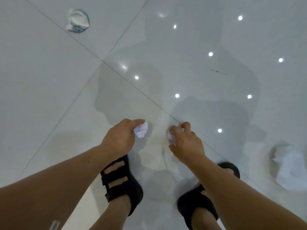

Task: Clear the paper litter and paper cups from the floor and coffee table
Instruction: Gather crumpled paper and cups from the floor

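Note:
I look straight down at a glossy white tiled floor. My left hand (122, 136) grips a small crumpled white paper ball (142, 130) just above the floor. Close beside it, my right hand (186, 141) curls its fingers round a second crumpled paper ball (171, 136), mostly hidden under the fingers. A larger crumpled white paper (289, 168) lies on the floor at the right. A crushed paper cup (78, 20) with a pale blue print lies at the far upper left.
My two feet in black strap sandals (121, 183) stand right below the hands. The tile (199, 39) reflects several ceiling lights. A small dark smudge (217, 71) marks the floor at the upper right.

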A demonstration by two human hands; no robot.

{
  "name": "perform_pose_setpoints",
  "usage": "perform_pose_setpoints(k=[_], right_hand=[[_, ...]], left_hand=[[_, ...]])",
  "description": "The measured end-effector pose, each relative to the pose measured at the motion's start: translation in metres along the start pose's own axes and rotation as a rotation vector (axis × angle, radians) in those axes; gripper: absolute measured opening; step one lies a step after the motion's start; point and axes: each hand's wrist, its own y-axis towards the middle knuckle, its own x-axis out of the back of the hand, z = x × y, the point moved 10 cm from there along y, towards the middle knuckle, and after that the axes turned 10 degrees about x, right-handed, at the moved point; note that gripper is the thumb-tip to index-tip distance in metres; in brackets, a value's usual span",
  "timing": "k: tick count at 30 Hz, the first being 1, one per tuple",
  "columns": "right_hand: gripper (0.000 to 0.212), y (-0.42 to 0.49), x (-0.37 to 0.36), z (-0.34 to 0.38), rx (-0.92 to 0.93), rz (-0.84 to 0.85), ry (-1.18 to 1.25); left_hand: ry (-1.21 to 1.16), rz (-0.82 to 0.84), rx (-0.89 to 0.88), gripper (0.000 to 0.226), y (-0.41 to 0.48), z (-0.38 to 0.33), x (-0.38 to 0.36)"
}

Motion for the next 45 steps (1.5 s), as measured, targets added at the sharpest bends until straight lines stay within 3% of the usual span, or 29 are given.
perform_pose_setpoints(k=[2, 6, 15, 21, 31, 38, 45], right_hand=[[0.03, 0.006, 0.0, 0.003, -0.012, -0.042, 0.007], [0.024, 0.006, 0.029, 0.013, 0.026, -0.033, 0.03], [0.022, -0.058, 0.211, 0.095, 0.131, -0.142, 0.0], [0.028, -0.118, 0.33, 0.205, 0.28, -0.145, -0.074], [0.031, -0.235, 0.457, 0.41, 0.629, -0.088, -0.202], [0.028, -0.321, 0.485, 0.525, 0.857, -0.05, -0.377], [0.031, -0.383, 0.433, 0.659, 1.067, 0.026, -0.523]], left_hand=[[-0.023, -0.022, -0.017, 0.035, 0.002, 0.006, -0.001], [0.005, -0.073, -0.029, 0.034, -0.002, 0.001, 0.016], [-0.165, -0.221, -0.037, 0.018, -0.128, -0.06, 0.132], [-0.115, -0.305, 0.013, 0.03, -0.243, -0.057, 0.221], [-0.394, -0.608, 0.114, 0.033, -0.473, -0.031, 0.32], [-0.604, -0.769, 0.302, 0.034, -0.629, 0.045, 0.314], [-0.813, -0.884, 0.458, 0.033, -0.735, 0.165, 0.284]])
